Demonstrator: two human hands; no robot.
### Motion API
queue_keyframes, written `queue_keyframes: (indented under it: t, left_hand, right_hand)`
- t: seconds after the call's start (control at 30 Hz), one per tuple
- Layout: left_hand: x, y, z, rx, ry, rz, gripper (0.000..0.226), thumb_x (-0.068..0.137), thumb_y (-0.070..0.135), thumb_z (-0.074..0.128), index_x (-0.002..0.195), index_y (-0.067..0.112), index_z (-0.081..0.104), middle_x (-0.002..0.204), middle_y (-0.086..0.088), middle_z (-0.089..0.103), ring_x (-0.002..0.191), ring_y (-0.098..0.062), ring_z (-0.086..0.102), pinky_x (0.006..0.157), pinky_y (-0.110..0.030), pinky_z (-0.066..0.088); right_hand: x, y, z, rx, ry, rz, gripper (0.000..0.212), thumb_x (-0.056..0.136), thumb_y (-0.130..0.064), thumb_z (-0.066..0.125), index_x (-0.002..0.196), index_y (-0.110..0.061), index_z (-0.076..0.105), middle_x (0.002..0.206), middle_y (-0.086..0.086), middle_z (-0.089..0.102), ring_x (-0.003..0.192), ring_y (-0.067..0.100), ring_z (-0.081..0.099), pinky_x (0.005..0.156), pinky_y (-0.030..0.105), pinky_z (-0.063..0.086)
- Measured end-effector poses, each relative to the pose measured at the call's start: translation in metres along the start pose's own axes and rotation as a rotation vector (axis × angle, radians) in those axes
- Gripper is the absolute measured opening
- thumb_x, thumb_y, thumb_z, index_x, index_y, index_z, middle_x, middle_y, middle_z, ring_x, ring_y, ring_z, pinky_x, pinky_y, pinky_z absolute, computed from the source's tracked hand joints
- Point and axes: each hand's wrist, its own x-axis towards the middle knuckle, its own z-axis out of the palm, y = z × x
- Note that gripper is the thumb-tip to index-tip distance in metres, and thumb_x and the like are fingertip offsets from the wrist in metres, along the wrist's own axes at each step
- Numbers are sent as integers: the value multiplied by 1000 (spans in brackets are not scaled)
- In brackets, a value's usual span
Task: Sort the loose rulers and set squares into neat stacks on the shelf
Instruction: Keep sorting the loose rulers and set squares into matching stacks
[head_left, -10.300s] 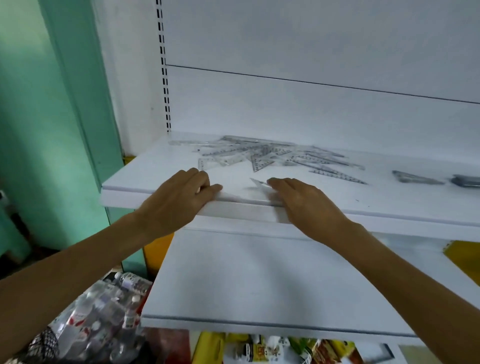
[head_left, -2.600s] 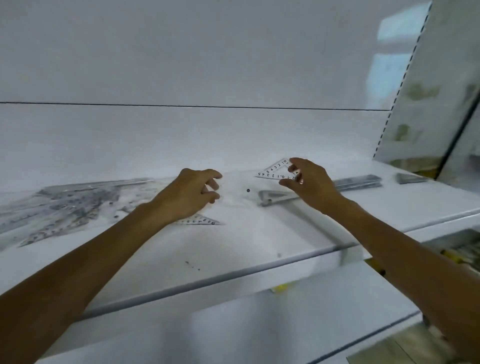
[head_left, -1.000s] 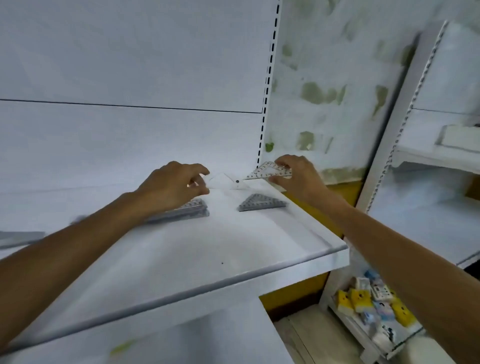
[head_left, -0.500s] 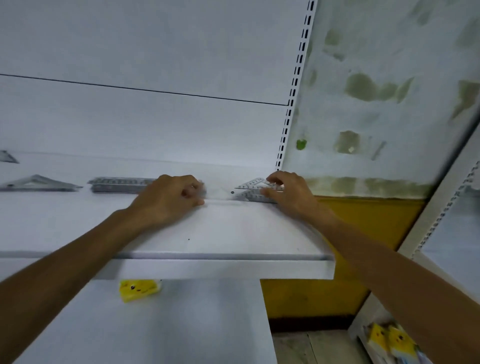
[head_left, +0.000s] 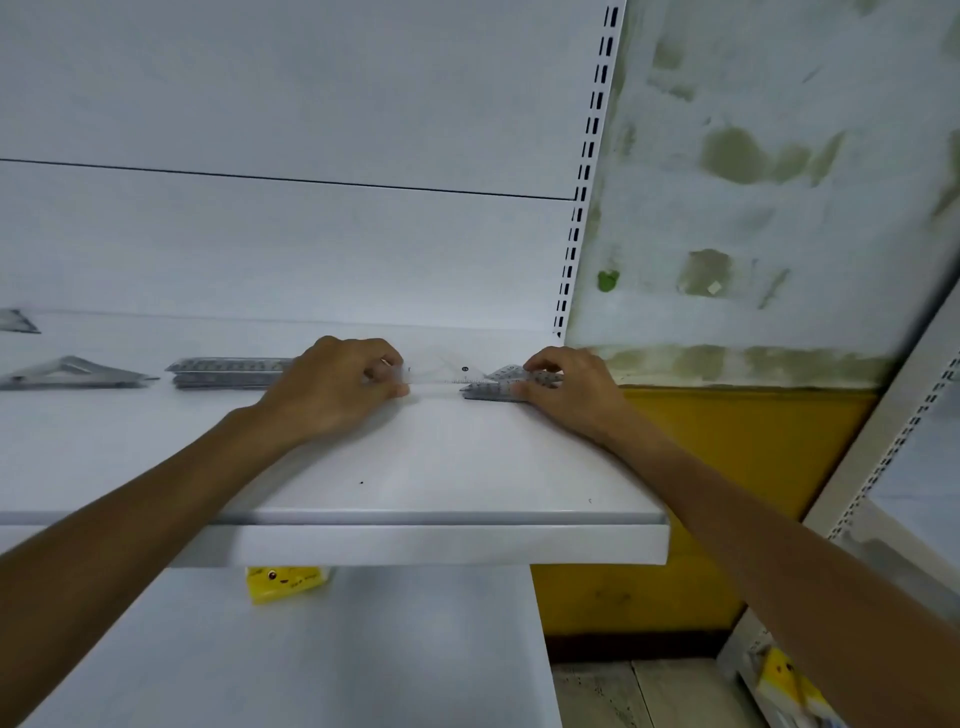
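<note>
On the white shelf (head_left: 426, 467), near its right end, my right hand (head_left: 566, 395) pinches a small clear set square (head_left: 511, 373) lying on top of a grey stack of small set squares (head_left: 488, 392). My left hand (head_left: 337, 387) has curled fingers on the left tip of a larger clear set square (head_left: 441, 371) that stretches between both hands. A stack of rulers (head_left: 228, 371) lies just left of my left hand. Further left sit a stack of large set squares (head_left: 72, 371) and another stack (head_left: 15, 321) at the frame edge.
The shelf's slotted upright (head_left: 582, 171) and a stained wall (head_left: 753, 208) close off the right side. A lower white shelf (head_left: 311, 654) holds a small yellow pack (head_left: 285, 582). More yellow packs (head_left: 784, 680) lie at the bottom right.
The view has panned right along the shelf from the loose pile to the stacks. My right hand carried the small set square there and has lowered it onto the grey stack.
</note>
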Motion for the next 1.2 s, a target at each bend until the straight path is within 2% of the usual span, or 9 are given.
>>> queue_keyframes:
  t: [0.17, 0.33, 0.4, 0.53, 0.67, 0.8, 0.97, 1.07, 1.2]
  left_hand:
    - [7, 4, 3, 10, 10, -6, 24, 81, 35, 66, 102, 23, 64, 76, 20, 60, 82, -11, 53, 76, -27, 38]
    - [10, 10, 6, -6, 1, 0, 24, 81, 32, 67, 102, 21, 63, 72, 24, 56, 84, -11, 53, 81, -29, 42]
    - [13, 12, 7, -30, -6, 2, 25, 81, 29, 68, 103, 18, 63, 74, 16, 60, 84, -12, 53, 78, -27, 40]
    - [21, 23, 16, -81, -15, -1, 21, 83, 25, 67, 100, 14, 62, 78, 7, 63, 80, -10, 52, 72, -23, 36]
    - [30, 39, 31, -85, -36, 54, 23, 82, 23, 68, 102, 12, 63, 82, 2, 66, 78, -10, 54, 69, -20, 36]
    - [36, 49, 43, -93, -49, 71, 26, 81, 20, 69, 103, 7, 64, 92, -7, 68, 76, -9, 55, 59, -8, 35]
    - [40, 55, 54, -12, -54, 6, 33, 79, 33, 69, 106, 15, 64, 110, -2, 65, 103, -18, 57, 91, -33, 44]
    - [40, 57, 60, 89, -50, -6, 33, 80, 40, 66, 107, 20, 64, 114, 3, 63, 110, -18, 54, 96, -37, 39]
    - [42, 56, 63, 90, -69, -21, 31, 81, 41, 64, 105, 22, 65, 113, 2, 64, 108, -19, 55, 94, -37, 41]
  right_hand:
    - [-2, 0, 1, -65, 16, 57, 34, 75, -51, 65, 99, -27, 65, 109, -5, 63, 106, 17, 52, 94, 44, 41]
    - [-9, -7, -5, -81, 12, 32, 32, 80, -46, 61, 103, -23, 63, 116, -1, 59, 115, 18, 45, 99, 44, 37]
    - [-19, -12, -11, -88, 34, -4, 27, 85, -38, 58, 103, -18, 64, 115, 1, 59, 114, 19, 45, 99, 37, 37]
    - [-57, -33, -21, -167, 89, -111, 20, 89, -30, 55, 93, -13, 65, 105, 2, 58, 103, 17, 48, 78, 23, 35]
    - [-100, -52, -18, -222, -105, -104, 27, 91, -41, 45, 103, -22, 60, 114, -5, 56, 109, 15, 45, 86, 28, 37]
    - [-117, -55, -10, -373, -53, -208, 39, 93, -36, 26, 106, -18, 57, 108, -2, 58, 99, 18, 48, 83, 33, 40]
    - [-118, -56, -6, -394, 5, -240, 50, 89, -36, 15, 100, -16, 59, 100, 1, 61, 91, 20, 51, 77, 37, 44]
    - [-119, -56, -5, -404, 1, -240, 50, 90, -35, 14, 99, -15, 58, 98, 2, 61, 90, 21, 51, 77, 37, 45]
    - [-120, -56, -6, -405, 2, -246, 49, 90, -35, 14, 99, -15, 58, 99, 3, 61, 89, 20, 51, 77, 37, 45]
